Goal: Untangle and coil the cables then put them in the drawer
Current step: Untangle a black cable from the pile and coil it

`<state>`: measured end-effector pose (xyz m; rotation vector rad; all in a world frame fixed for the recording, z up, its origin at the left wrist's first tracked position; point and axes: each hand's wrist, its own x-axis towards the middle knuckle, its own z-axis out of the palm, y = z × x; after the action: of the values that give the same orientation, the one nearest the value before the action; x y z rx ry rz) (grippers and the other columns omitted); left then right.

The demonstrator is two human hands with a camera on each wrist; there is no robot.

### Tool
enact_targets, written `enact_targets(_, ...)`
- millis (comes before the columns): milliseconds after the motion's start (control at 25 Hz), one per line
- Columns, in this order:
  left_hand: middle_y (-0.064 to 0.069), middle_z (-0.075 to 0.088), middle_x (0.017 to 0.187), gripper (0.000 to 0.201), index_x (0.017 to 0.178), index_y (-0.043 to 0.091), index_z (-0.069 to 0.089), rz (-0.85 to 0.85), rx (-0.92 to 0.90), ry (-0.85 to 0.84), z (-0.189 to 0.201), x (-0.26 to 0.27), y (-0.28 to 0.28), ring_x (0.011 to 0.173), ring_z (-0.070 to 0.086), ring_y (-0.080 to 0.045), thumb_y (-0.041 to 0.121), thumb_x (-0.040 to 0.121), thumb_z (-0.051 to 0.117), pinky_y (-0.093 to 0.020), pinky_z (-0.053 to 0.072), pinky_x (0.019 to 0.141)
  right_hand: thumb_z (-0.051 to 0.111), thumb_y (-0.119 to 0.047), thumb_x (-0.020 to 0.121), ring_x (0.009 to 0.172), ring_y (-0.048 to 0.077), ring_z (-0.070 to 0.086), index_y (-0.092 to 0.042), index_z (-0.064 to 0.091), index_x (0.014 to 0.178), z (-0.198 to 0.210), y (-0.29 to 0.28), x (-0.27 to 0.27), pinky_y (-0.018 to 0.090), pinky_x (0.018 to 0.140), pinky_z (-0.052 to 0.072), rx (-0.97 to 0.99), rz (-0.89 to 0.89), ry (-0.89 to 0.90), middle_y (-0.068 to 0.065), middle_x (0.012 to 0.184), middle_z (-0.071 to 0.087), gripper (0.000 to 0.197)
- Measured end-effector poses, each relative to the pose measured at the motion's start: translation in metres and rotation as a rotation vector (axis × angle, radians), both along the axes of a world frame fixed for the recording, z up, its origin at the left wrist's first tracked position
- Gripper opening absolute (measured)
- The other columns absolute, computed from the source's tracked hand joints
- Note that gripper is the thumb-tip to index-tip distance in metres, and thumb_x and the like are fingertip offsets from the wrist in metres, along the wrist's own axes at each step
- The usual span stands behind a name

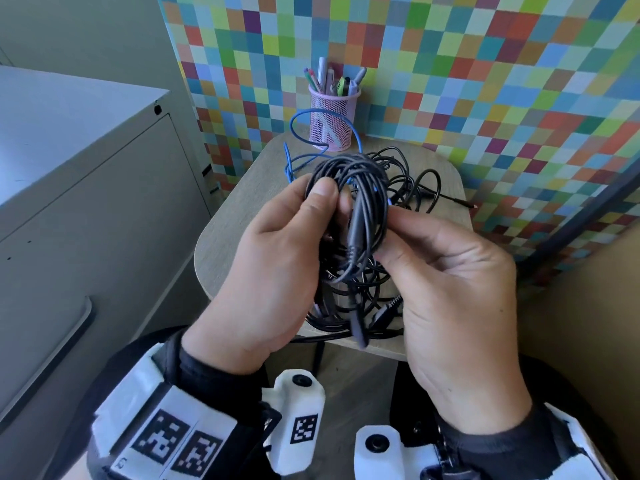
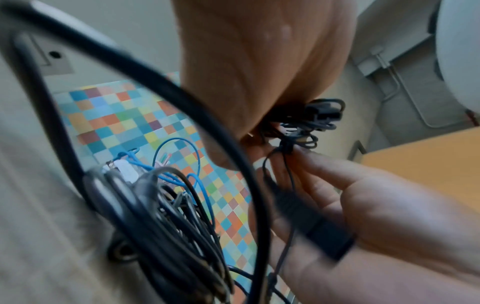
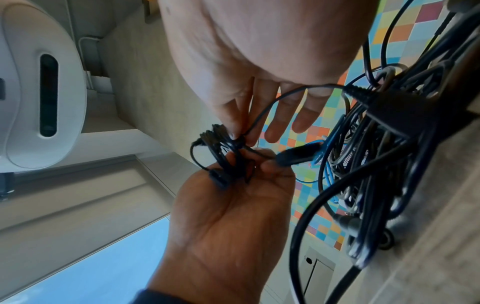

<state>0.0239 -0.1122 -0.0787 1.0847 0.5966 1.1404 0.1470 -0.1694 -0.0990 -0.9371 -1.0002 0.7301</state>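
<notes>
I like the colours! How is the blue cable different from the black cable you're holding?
The blue cable lies on the small table in loose open loops, one curving in front of the pink pen cup. The black cable is wound into a tight coil, lifted off the table. No hand touches the blue one; the left hand and right hand both grip the black one. Both are thin.
</notes>
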Motion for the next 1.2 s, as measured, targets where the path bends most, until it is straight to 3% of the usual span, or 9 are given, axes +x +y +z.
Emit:
enact_targets(80, -0.009, 0.059, 0.083, 0.032, 0.090, 0.002, 0.059, 0.057, 0.130, 0.150, -0.003, 0.001, -0.001, 0.079, 0.054, -0.022, 0.030, 0.101, 0.049, -0.039, 0.047, 0.077, 0.072, -0.001, 0.092, 0.102, 0.021, 0.077, -0.008, 0.080, 0.106, 0.000, 0.000, -0.001, 0.030, 0.090, 0.058, -0.015, 0.022, 0.007, 0.005, 0.103, 0.081, 0.018)
enact_targets(200, -0.007, 0.059, 0.084, 0.039, 0.101, -0.004, 0.057, 0.116, 0.271, 0.293, -0.004, 0.002, -0.001, 0.078, 0.055, -0.018, 0.032, 0.103, 0.042, -0.032, 0.049, 0.073, 0.072, -0.005, 0.092, 0.104, 0.025, 0.075, -0.011, 0.081, 0.103, -0.001, 0.002, 0.000, 0.037, 0.091, 0.058, -0.026, 0.034, 0.014, 0.010, 0.106, 0.080, 0.015)
enact_targets(360, -0.010, 0.065, 0.088, 0.037, 0.100, 0.005, 0.060, 0.212, 0.372, 0.410, -0.005, 0.004, -0.001, 0.083, 0.061, -0.029, 0.035, 0.105, 0.040, -0.044, 0.052, 0.079, 0.056, -0.010, 0.103, 0.100, 0.014, 0.073, -0.011, 0.082, 0.102, 0.003, 0.000, 0.002, 0.026, 0.090, 0.054, -0.042, 0.171, 0.114, 0.004, 0.103, 0.080, 0.026)
enact_targets(480, -0.008, 0.064, 0.087, 0.035, 0.099, 0.003, 0.057, 0.293, 0.436, 0.464, -0.006, 0.004, 0.002, 0.082, 0.059, -0.024, 0.033, 0.107, 0.038, -0.043, 0.050, 0.077, 0.058, -0.024, 0.099, 0.099, 0.011, 0.070, -0.017, 0.081, 0.102, 0.007, -0.003, 0.004, 0.024, 0.089, 0.053, 0.009, 0.316, 0.160, -0.001, 0.103, 0.078, 0.025)
enact_targets(640, 0.007, 0.055, 0.075, 0.034, 0.091, 0.006, 0.052, 0.279, 0.462, 0.523, -0.009, 0.004, 0.002, 0.070, 0.051, -0.012, 0.034, 0.105, 0.039, -0.038, 0.045, 0.067, 0.071, -0.010, 0.088, 0.099, 0.021, 0.070, -0.011, 0.076, 0.105, 0.000, -0.001, 0.005, 0.034, 0.088, 0.056, -0.073, 0.198, -0.059, 0.013, 0.103, 0.076, 0.018)
enact_targets(760, 0.002, 0.058, 0.078, 0.033, 0.090, 0.007, 0.052, 0.272, 0.541, 0.612, -0.010, 0.004, -0.001, 0.075, 0.055, -0.021, 0.034, 0.106, 0.040, -0.044, 0.046, 0.070, 0.064, -0.004, 0.086, 0.089, 0.021, 0.062, -0.005, 0.075, 0.098, 0.002, 0.001, 0.007, 0.038, 0.083, 0.053, -0.116, 0.135, -0.081, 0.026, 0.098, 0.070, 0.017)
enact_targets(880, -0.004, 0.063, 0.082, 0.035, 0.096, 0.004, 0.055, 0.281, 0.561, 0.636, -0.009, 0.004, -0.002, 0.080, 0.058, -0.028, 0.035, 0.106, 0.040, -0.048, 0.047, 0.073, 0.059, -0.003, 0.088, 0.095, 0.026, 0.063, -0.005, 0.076, 0.098, 0.002, 0.001, 0.010, 0.046, 0.090, 0.052, -0.132, 0.160, -0.009, 0.027, 0.102, 0.070, 0.019)
enact_targets(1000, -0.005, 0.065, 0.082, 0.036, 0.099, 0.003, 0.056, 0.324, 0.570, 0.647, -0.009, 0.004, -0.001, 0.079, 0.060, -0.027, 0.035, 0.106, 0.041, -0.046, 0.046, 0.072, 0.059, -0.006, 0.091, 0.111, 0.041, 0.068, -0.007, 0.077, 0.107, 0.000, 0.001, 0.008, 0.058, 0.097, 0.054, -0.164, 0.222, 0.112, 0.023, 0.112, 0.074, 0.025)
enact_targets(1200, -0.011, 0.065, 0.078, 0.037, 0.092, 0.003, 0.059, 0.319, 0.507, 0.570, -0.008, 0.002, 0.004, 0.072, 0.060, -0.030, 0.035, 0.104, 0.047, -0.048, 0.050, 0.067, 0.065, -0.009, 0.090, 0.108, 0.033, 0.069, -0.002, 0.077, 0.108, 0.004, 0.002, 0.012, 0.051, 0.099, 0.055, -0.177, 0.244, 0.177, 0.024, 0.114, 0.075, 0.024)
